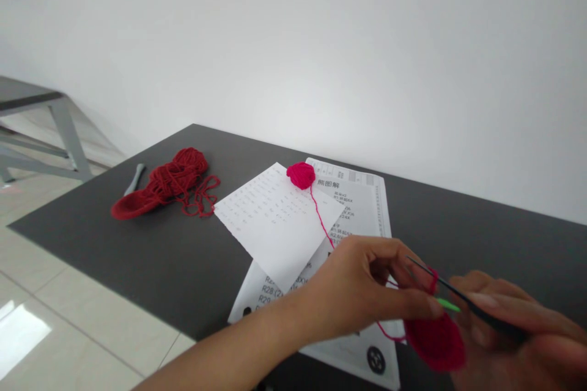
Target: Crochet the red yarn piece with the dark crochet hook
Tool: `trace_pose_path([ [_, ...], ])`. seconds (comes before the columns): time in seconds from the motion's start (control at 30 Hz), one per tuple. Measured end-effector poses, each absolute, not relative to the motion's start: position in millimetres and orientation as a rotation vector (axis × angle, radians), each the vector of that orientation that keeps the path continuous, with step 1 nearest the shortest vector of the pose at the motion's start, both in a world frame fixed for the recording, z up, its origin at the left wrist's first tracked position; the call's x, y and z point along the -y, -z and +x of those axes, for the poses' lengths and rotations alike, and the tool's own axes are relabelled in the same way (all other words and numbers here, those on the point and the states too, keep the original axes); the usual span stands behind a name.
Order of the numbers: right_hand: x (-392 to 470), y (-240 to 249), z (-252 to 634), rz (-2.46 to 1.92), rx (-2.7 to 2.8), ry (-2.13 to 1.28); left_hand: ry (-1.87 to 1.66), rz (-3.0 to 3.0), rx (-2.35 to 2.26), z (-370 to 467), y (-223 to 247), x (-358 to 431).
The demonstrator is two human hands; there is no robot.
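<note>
Above a dark table [458, 226], crochet [438, 345] is pinched by the left hand [367, 287]; a hook [479, 313] is gripped by the right hand [536, 321].

Both hands [355, 287] curled, close together

Diffuse light is falling evenly; the wall [339, 61] beyond the left fingers [413, 304] is glowing brightest centrally, dimming toward the corners. Glare is whitening floor tiles [22, 339] far left of them. The right fingers [490, 304] are showing blurred; writing on the white sheet [275, 226] is appearing too faint for reading.
</note>
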State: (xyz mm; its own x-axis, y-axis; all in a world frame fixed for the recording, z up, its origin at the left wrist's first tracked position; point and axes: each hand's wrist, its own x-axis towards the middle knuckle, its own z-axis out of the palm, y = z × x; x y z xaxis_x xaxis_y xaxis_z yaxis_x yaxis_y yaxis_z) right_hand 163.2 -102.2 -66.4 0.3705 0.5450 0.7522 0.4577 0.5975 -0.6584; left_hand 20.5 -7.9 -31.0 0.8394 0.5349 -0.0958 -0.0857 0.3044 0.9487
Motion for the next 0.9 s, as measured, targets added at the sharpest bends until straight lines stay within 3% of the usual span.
trace_pose_path([
  [0.7, 106, 57, 156, -1.396, 1.125, -0.261, -0.687, 1.342, -0.688, 21, 36, 5],
  [0.9, 104, 56, 153, -1.444, 1.011, -0.131, -0.661, 1.381, -0.654, 20, 37, 4],
])
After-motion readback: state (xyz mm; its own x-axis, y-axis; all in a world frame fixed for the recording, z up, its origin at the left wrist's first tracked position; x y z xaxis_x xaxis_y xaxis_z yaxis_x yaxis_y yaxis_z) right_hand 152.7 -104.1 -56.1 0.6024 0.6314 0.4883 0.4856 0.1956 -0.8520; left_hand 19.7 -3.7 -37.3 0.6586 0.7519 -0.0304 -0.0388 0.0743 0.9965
